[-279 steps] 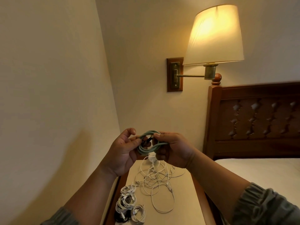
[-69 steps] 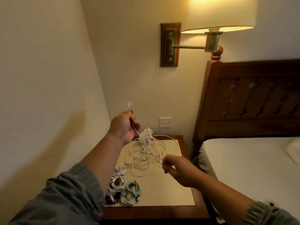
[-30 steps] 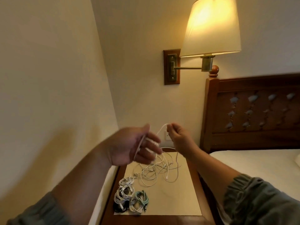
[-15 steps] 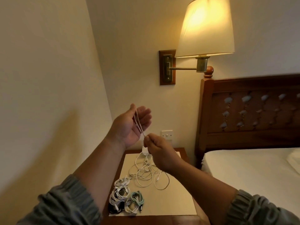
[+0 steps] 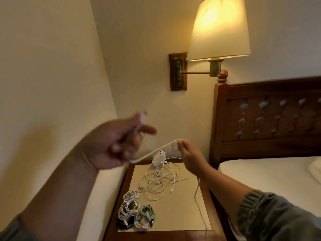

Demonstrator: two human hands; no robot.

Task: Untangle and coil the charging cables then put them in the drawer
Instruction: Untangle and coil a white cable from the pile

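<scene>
Cream walls meet in a corner, with a lit wall lamp [image 5: 218, 28] above a dark wooden headboard [image 5: 269, 119] and a bed [image 5: 269, 180] at the right. Below the corner stands a small wooden counter [image 5: 182, 214] with a pale top.

On the near left part of the counter lie the coiled cables [image 5: 129, 206], several white ones, with a green coil [image 5: 147, 213] just beside them on the right. Farther back, a tangled pile [image 5: 159, 180] of thin white cables spreads over the middle, and a white adapter [image 5: 158, 159] sits at its far edge. No drawer is visible.

Both hands are raised above the counter. The left hand [image 5: 118, 145] is blurred by motion. Its fingers seem curled around one end of a white cable [image 5: 156, 150], and a plug end sticks up above the hand. The right hand [image 5: 189, 157] pinches the same cable between thumb and fingertips, farther to the right. The cable runs slack between them, and a thin tail hangs down below the right wrist, in front of the counter.

I judge that the step in hand is coiling this one cable. To do it well, the left hand should hold the plug end fixed while the right hand feeds loops of equal size. The cable should slide through the pinch, so that any twist runs out along the hanging tail. The tail should be kept away from the tangled pile, or it may catch in it.
</scene>
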